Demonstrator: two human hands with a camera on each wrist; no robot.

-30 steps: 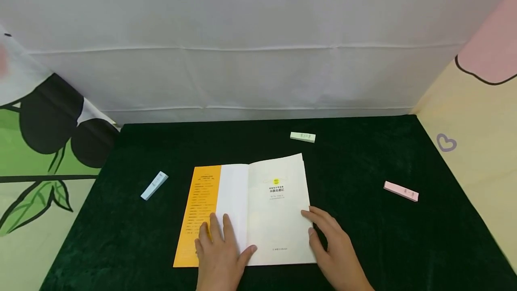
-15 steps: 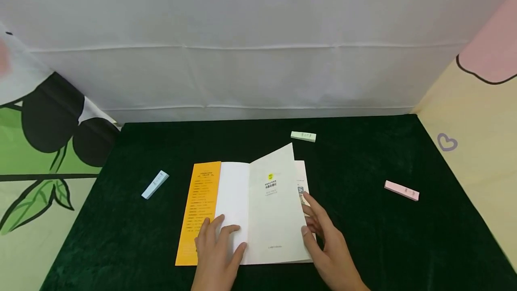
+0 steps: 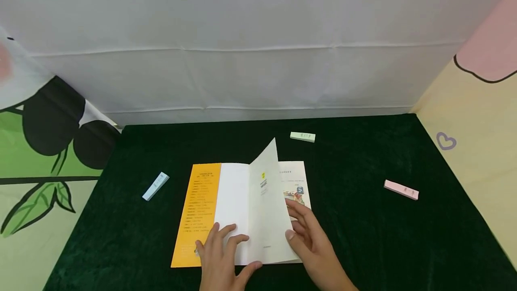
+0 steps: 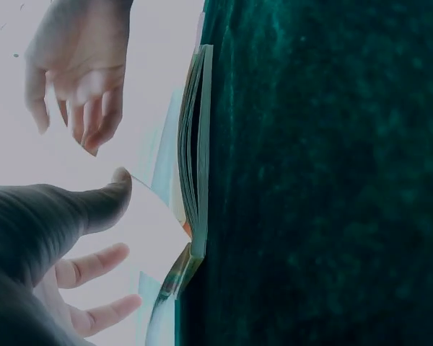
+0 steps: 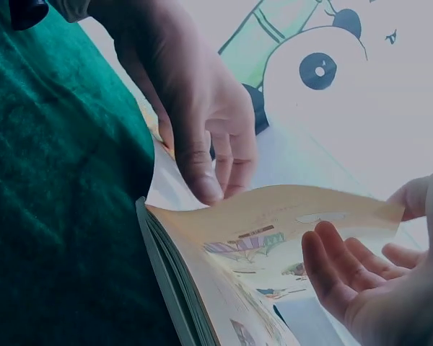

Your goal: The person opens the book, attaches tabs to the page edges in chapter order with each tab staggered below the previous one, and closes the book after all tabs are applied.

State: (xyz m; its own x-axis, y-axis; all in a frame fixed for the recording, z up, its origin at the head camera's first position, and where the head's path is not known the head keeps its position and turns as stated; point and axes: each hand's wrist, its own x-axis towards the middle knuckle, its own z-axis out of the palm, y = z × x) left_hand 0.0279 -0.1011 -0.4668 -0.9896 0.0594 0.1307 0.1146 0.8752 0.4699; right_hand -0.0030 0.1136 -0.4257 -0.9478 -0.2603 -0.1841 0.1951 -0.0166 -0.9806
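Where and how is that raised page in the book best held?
I'd take the page by its free outer edge, coming from the right and pinching it front and back. It is lifted on that side, leaving room behind, while its left edge is joined to the book. The right hand grips it that way.

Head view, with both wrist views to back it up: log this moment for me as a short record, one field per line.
Surface: dark green cloth
Book: open on the cloth, orange flap out at left
Lifted page: raised, uncovering part of a printed page with a picture
Right-hand grip: at the lifted page's free edge, thumb in front, fingers behind
Left-hand grip: over the book's left side, fingers spread
Strips: blue left, green beyond, pink right
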